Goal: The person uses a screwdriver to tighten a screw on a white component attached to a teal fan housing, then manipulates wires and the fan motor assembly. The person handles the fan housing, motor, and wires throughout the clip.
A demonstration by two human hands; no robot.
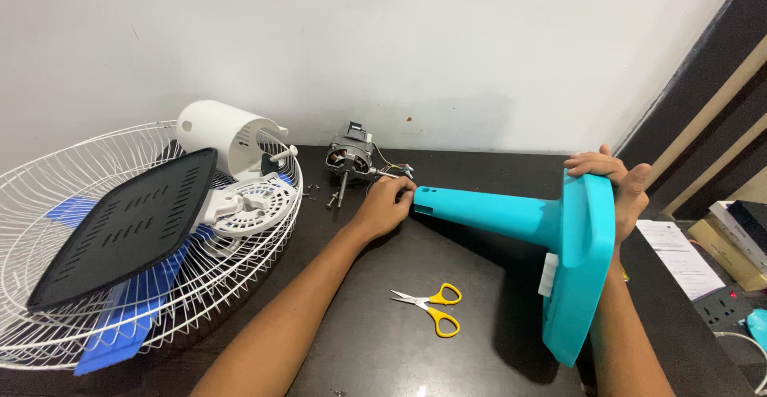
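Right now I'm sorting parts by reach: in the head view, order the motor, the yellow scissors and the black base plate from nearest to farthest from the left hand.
1. Motor, just beyond the left hand, by the wall.
2. Yellow scissors, toward the near table edge.
3. Black base plate, far left, on the white fan guard.

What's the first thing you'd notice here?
The big turquoise fan stand, lying on its side on the dark table. The right hand grips its flat base and the left hand is at the end of its neck, by the bare motor. On the left sits a white wire grille, and yellow scissors lie in front.
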